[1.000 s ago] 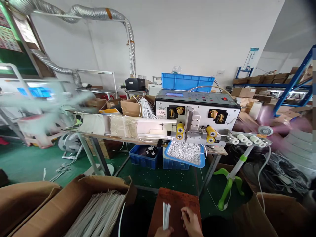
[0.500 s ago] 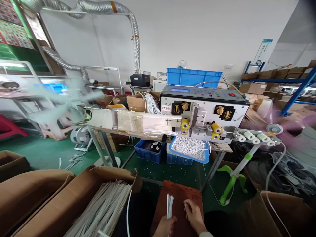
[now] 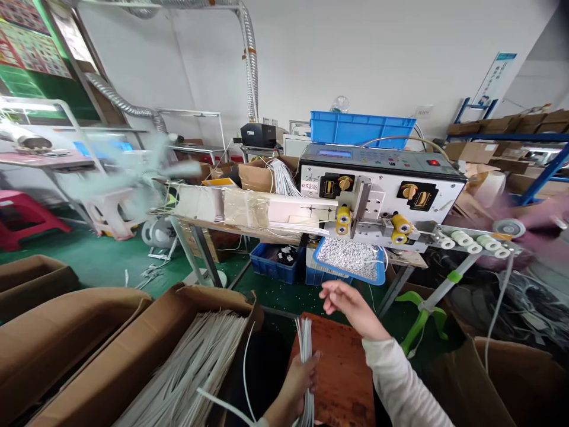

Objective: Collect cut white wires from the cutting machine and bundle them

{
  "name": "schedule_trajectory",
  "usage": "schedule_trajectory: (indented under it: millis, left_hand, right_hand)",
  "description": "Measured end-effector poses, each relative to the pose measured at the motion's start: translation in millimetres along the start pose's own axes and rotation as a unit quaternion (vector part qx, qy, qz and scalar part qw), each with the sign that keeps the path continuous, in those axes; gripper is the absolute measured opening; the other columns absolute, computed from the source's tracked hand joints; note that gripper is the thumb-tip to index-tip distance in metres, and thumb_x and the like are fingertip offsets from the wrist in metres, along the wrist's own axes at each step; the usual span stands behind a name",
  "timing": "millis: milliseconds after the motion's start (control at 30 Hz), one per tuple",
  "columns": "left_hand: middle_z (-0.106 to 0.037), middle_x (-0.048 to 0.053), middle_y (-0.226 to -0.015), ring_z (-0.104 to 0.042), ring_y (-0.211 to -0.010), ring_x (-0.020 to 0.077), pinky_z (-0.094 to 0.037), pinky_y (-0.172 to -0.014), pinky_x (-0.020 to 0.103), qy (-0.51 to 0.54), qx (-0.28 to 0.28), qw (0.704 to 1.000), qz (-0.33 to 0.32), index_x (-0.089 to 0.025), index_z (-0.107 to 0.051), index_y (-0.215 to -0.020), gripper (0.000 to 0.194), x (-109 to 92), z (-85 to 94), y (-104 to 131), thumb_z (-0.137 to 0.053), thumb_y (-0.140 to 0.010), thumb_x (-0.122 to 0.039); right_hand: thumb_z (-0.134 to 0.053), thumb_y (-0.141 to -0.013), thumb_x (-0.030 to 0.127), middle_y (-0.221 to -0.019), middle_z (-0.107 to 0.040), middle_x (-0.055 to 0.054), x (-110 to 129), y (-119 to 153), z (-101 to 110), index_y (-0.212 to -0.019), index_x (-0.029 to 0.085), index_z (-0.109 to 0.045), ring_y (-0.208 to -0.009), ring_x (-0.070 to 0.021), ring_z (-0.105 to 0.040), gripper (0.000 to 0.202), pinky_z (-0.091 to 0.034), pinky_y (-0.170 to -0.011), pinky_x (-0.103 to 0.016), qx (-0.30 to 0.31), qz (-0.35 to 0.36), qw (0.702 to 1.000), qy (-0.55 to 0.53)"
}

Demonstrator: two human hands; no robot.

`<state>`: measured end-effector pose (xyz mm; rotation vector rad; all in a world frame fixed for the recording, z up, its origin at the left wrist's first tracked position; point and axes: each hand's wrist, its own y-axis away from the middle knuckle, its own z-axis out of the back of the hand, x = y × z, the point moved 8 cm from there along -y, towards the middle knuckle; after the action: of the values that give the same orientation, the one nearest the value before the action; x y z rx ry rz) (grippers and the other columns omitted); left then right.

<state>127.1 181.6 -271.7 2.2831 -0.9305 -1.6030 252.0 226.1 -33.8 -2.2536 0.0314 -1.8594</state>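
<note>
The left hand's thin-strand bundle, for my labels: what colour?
White; the bundle of thin strands shows best in the head view.

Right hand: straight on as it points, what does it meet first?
The right hand would probably meet the left blue bin under the bench first; depth is unclear, so the bench edge might come sooner.

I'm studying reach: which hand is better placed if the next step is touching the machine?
Probably the right: the right hand looks empty and is extended nearer the machine, while the left hand is closed around the white bundle.
</note>
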Motion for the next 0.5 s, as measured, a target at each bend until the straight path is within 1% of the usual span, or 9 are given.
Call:
schedule_trajectory:
  millis: [33,100,233,300,367,500]
  left_hand:
    - [-0.032,-0.012,-0.051,-0.025,-0.041,0.0051,-0.019,-0.041,0.021,0.018,-0.003,1.000,-0.009,-0.018,-0.054,-0.087,0.069,-10.8,0.6,7.5,-0.083,-0.054,-0.071]
    - [-0.031,-0.012,-0.054,-0.023,-0.043,0.0037,-0.018,-0.042,0.019,0.060,-0.007,0.998,-0.019,-0.017,-0.054,-0.091,0.072,-29.0,3.3,22.4,-0.084,-0.053,-0.071]
    - [-0.026,-0.012,-0.055,-0.019,-0.043,0.0021,-0.016,-0.042,0.019,0.131,-0.005,0.991,-0.021,-0.017,-0.055,-0.089,0.073,-51.6,9.7,46.9,-0.090,-0.048,-0.065]
    - [-0.025,-0.012,-0.055,-0.019,-0.043,0.0018,-0.014,-0.042,0.018,0.153,0.000,0.988,-0.026,-0.017,-0.054,-0.090,0.071,-57.7,12.3,54.3,-0.092,-0.049,-0.062]
    - [-0.026,-0.012,-0.056,-0.019,-0.043,0.0014,-0.014,-0.043,0.018,0.165,0.010,0.986,-0.030,-0.018,-0.054,-0.091,0.069,-61.0,13.9,58.5,-0.092,-0.052,-0.059]
    - [-0.025,-0.012,-0.054,-0.017,-0.042,0.0014,-0.013,-0.042,0.019,0.165,0.025,0.985,-0.046,-0.018,-0.055,-0.090,0.064,-66.9,15.2,62.9,-0.090,-0.056,-0.060]
  right_hand:
    - [-0.071,-0.088,0.043,-0.103,-0.069,-0.006,7.4,-13.1,-0.6,-0.113,0.021,-0.070,-0.076,-0.0132,-0.065,0.034,-0.055,-0.067,-0.027,-0.028,0.009,0.999,-0.034]
    - [-0.078,-0.081,0.042,-0.101,-0.070,-0.005,12.3,-37.6,-1.0,-0.108,0.020,-0.072,-0.073,-0.0116,-0.064,0.035,-0.054,-0.064,-0.024,-0.086,0.019,0.990,-0.108]
    - [-0.086,-0.069,0.034,-0.094,-0.072,-0.003,5.7,-76.3,-4.8,-0.098,0.019,-0.073,-0.069,-0.0104,-0.062,0.035,-0.053,-0.062,-0.022,-0.181,0.044,0.955,-0.229]
    - [-0.084,-0.068,0.029,-0.098,-0.072,-0.003,0.2,-90.8,-7.4,-0.098,0.020,-0.072,-0.073,-0.0111,-0.064,0.033,-0.054,-0.066,-0.024,-0.215,0.047,0.940,-0.262]
    - [-0.080,-0.071,0.028,-0.107,-0.071,-0.003,-4.8,-102.4,-8.7,-0.101,0.022,-0.070,-0.078,-0.0123,-0.066,0.032,-0.055,-0.071,-0.026,-0.245,0.042,0.929,-0.273]
    - [-0.074,-0.074,0.032,-0.117,-0.067,-0.005,-10.1,-120.2,-8.9,-0.106,0.025,-0.066,-0.087,-0.0151,-0.067,0.033,-0.053,-0.068,-0.026,-0.284,0.029,0.922,-0.261]
